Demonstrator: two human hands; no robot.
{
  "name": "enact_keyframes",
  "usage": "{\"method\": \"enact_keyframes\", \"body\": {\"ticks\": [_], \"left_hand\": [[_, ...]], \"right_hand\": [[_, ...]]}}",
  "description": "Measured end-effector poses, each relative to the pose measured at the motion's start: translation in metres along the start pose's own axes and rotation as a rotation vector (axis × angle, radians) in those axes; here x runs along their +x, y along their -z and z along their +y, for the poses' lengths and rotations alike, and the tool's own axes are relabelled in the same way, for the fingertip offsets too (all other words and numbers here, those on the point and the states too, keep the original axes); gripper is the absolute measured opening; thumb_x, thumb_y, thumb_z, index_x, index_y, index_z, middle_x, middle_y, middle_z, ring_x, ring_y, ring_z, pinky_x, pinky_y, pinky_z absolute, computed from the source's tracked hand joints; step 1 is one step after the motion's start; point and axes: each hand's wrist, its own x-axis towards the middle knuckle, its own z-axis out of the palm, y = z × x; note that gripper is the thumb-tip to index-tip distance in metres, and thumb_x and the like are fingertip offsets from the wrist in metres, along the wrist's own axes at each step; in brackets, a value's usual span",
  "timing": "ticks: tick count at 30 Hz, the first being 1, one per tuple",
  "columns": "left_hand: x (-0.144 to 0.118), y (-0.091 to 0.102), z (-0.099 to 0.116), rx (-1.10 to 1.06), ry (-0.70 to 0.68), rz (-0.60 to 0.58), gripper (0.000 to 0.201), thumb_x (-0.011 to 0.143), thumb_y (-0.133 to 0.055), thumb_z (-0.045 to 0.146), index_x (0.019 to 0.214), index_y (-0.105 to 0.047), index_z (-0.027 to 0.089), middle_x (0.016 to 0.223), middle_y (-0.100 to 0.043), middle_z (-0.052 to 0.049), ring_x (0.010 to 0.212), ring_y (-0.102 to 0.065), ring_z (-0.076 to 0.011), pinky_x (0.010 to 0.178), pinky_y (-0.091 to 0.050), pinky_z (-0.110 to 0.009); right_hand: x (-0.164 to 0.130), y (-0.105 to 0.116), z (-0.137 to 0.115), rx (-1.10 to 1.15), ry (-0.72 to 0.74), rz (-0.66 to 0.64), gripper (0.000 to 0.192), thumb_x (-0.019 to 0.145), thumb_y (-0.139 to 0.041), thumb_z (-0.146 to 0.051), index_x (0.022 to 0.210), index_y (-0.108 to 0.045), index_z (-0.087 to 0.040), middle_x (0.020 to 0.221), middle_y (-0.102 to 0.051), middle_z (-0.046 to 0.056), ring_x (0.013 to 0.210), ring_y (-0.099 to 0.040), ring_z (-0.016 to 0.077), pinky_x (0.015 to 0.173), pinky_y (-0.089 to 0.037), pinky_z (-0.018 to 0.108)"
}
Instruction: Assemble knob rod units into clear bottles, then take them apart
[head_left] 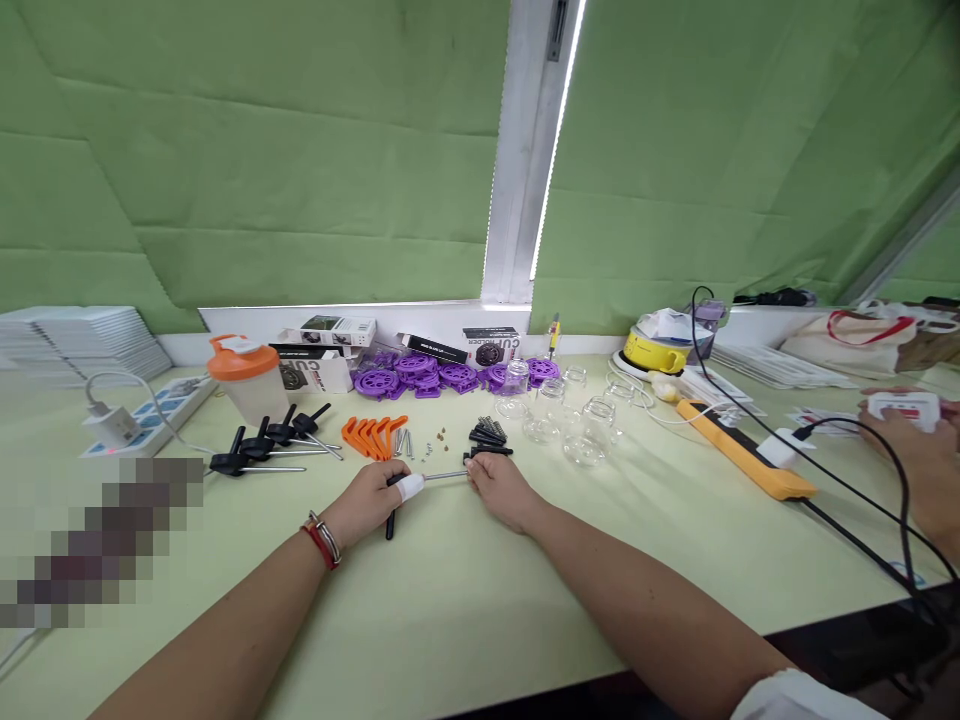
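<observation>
My left hand (369, 502) is closed round the black end of a metal rod (445, 476), and a black handle sticks out below the fingers. A white wrap covers part of that hand's thumb. At the rod's other end my right hand (501, 488) pinches the tip; whether a small part is also in those fingers is hidden. Just beyond the right hand lie several black threaded parts (489, 432). Orange brackets (373, 437) rest beyond the left hand, with metal bolts (405, 444) beside them. Black-handled rods (262, 445) lie farther left.
Glass jars (586, 445) stand right of centre. Purple plastic discs (420, 375) and cardboard boxes (491, 348) line the back. An orange-lidded shaker (247, 380) stands left. A yellow power strip (742, 450) with cables lies right, near another person's hands (919, 470).
</observation>
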Motion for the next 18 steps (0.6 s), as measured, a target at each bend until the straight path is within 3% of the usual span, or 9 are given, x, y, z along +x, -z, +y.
{"method": "enact_keyframes", "body": {"ticks": [7,10,13,18], "left_hand": [[0.0,0.0007,0.0006,0.007,-0.002,0.003,0.044,0.072,-0.054,0.061,0.066,-0.051,0.018,0.057,-0.043,0.004,0.053,-0.038,-0.0119,0.049,-0.03,-0.024],[-0.0002,0.0014,0.0003,-0.01,0.012,-0.001,0.042,0.073,-0.054,0.06,0.067,-0.051,0.018,0.058,-0.042,0.004,0.054,-0.037,-0.0116,0.05,-0.031,-0.024],[0.0001,0.0018,-0.0007,-0.017,0.01,0.002,0.041,0.073,-0.055,0.058,0.066,-0.051,0.018,0.058,-0.041,0.004,0.054,-0.037,-0.0117,0.05,-0.03,-0.023],[0.0013,0.0016,-0.0028,-0.011,0.009,-0.007,0.04,0.074,-0.055,0.057,0.067,-0.051,0.018,0.058,-0.042,0.004,0.054,-0.037,-0.0117,0.05,-0.03,-0.023]], "right_hand": [[-0.0006,-0.0002,-0.0027,0.106,-0.07,0.006,0.037,0.087,-0.045,-0.047,0.065,-0.049,-0.018,0.06,-0.048,-0.001,0.051,-0.039,0.0098,0.049,-0.031,0.023],[-0.0034,0.0031,-0.0065,0.288,-0.167,-0.048,0.028,0.085,-0.046,-0.046,0.08,-0.052,-0.019,0.066,-0.049,-0.002,0.047,-0.038,0.0081,0.043,-0.03,0.022],[-0.0062,0.0072,-0.0092,0.41,-0.165,-0.091,0.021,0.078,-0.057,-0.036,0.092,-0.05,-0.022,0.071,-0.049,-0.004,0.048,-0.04,0.0073,0.04,-0.03,0.019],[-0.0059,0.0073,-0.0075,0.416,-0.127,-0.086,0.014,0.074,-0.059,-0.028,0.082,-0.049,-0.021,0.062,-0.045,-0.006,0.047,-0.038,0.0071,0.038,-0.029,0.018]]}}
